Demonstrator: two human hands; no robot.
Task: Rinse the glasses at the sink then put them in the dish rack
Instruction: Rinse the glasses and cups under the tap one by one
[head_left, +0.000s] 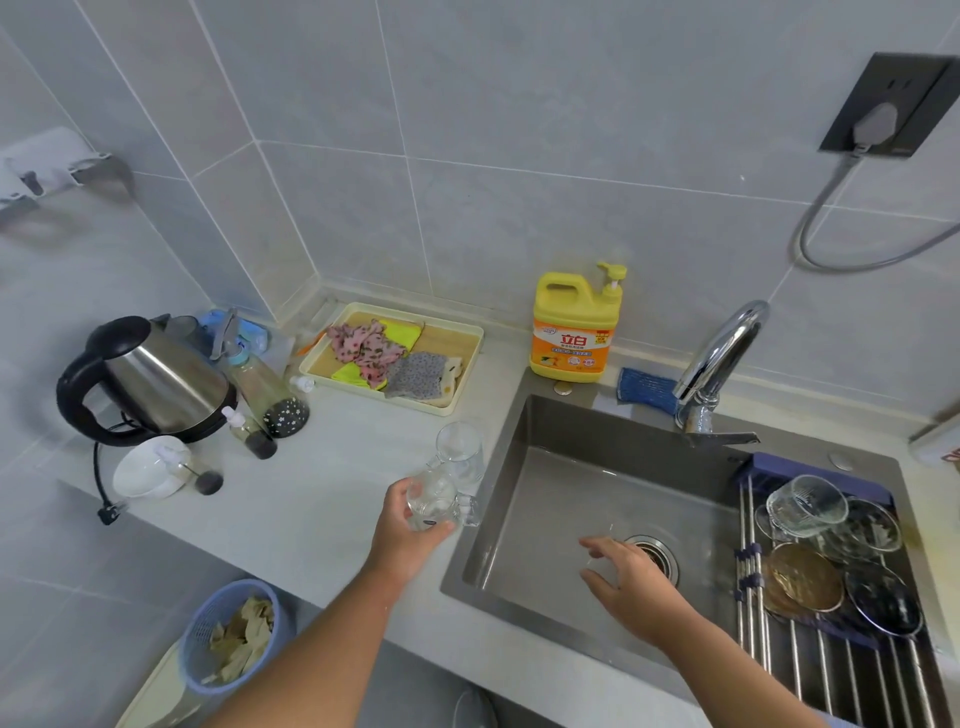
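My left hand (402, 530) grips a clear glass mug (439, 501) at the counter's edge, just left of the sink (524, 525). A second clear glass mug (460, 452) stands upright on the counter right behind it. My right hand (631, 577) hovers over the sink basin near the drain (654, 553), fingers spread and holding nothing. On the roll-up dish rack (831, 670) across the sink's right side lies a clear glass (802, 504) on its side, among glass lids and a brown dish. The chrome faucet (719, 358) stands behind the basin; no water stream is visible.
A yellow detergent bottle (574, 327) and a blue sponge (647, 389) sit behind the sink. A tray of cloths (397, 356), a kettle (150, 379), small bottles and a white bowl (148, 470) crowd the counter's left. A blue waste basket (231, 634) stands on the floor.
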